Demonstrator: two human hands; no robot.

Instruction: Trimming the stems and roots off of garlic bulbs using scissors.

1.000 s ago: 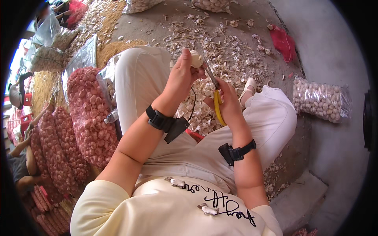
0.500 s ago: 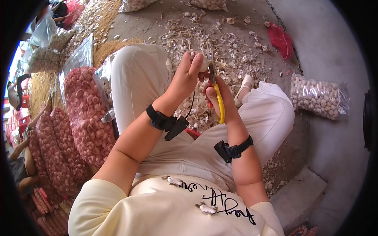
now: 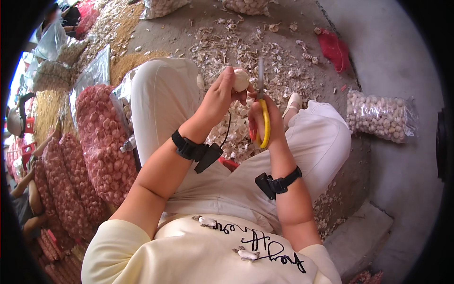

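Note:
My left hand (image 3: 220,92) is closed around a white garlic bulb (image 3: 241,80), whose pale round side faces up and to the right. Close beside it, my right hand (image 3: 267,113) grips scissors (image 3: 265,124) with yellow and red handles. Their metal blades point away from me, just right of the bulb and apart from it. Some of my right fingertips reach toward the garlic, but whether they touch it I cannot tell. Below both hands, between my legs, lies a heap of garlic peel and trimmings (image 3: 239,142).
Red net sacks of garlic (image 3: 105,142) stand at my left. A clear bag of garlic bulbs (image 3: 378,116) lies on the right, and a red net bag (image 3: 334,49) beyond it. Peel scraps (image 3: 269,57) cover the ground ahead. Another person's arm (image 3: 35,189) shows at the far left.
The scissors have moved away from the garlic bulb, and their handles have spread apart. My left hand has turned, so more of the bulb's white surface shows.

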